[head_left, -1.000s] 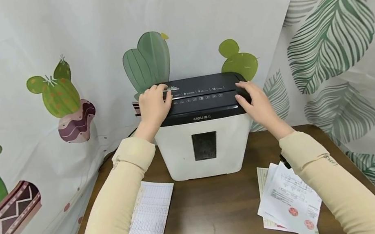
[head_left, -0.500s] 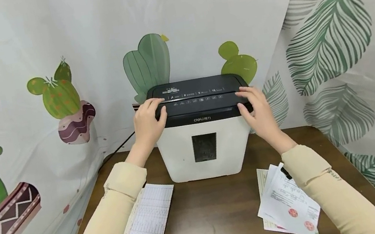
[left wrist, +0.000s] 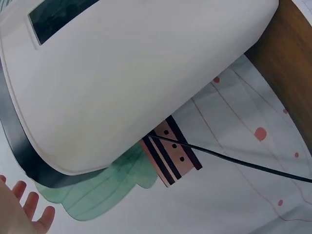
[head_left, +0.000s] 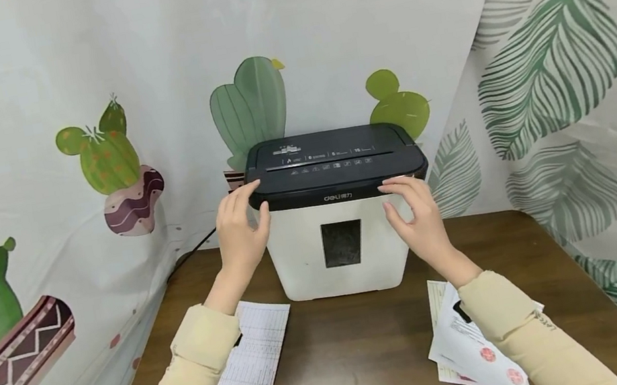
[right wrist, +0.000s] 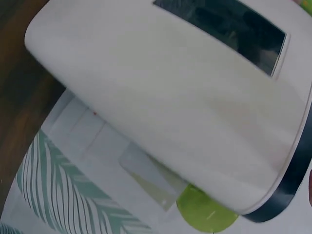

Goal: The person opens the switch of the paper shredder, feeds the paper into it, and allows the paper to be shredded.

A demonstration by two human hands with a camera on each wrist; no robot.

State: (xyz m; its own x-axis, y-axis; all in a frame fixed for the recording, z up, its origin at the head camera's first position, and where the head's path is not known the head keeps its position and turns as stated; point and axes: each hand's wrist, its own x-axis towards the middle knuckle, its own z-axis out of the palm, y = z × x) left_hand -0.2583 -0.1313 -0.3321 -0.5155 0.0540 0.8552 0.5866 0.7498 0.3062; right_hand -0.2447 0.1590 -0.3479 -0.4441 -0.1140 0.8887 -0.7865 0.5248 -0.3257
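Fingers (head_left: 244, 194) of left hand (head_left: 238, 235) and right hand (head_left: 422, 222) loose, grasping nothing; shredder (head_left: 297, 255) upright, positioning apparently done; left papers (head_left: 258, 357) and right papers (head_left: 471, 356) lie unfed.

The shredder (head_left: 342, 211) is white and black, the table (head_left: 366, 353) brown, the cloth backdrop (head_left: 158, 61) cactus-patterned.

Papers (head_left: 256, 358), head view, seven o'clock: a sleeve (head_left: 189, 376) hides part from me.
Shredder icons (head_left: 331, 166): too small for me to read.
Right hand (head_left: 420, 221): mostly cut off, four o'clock, right-wrist view.
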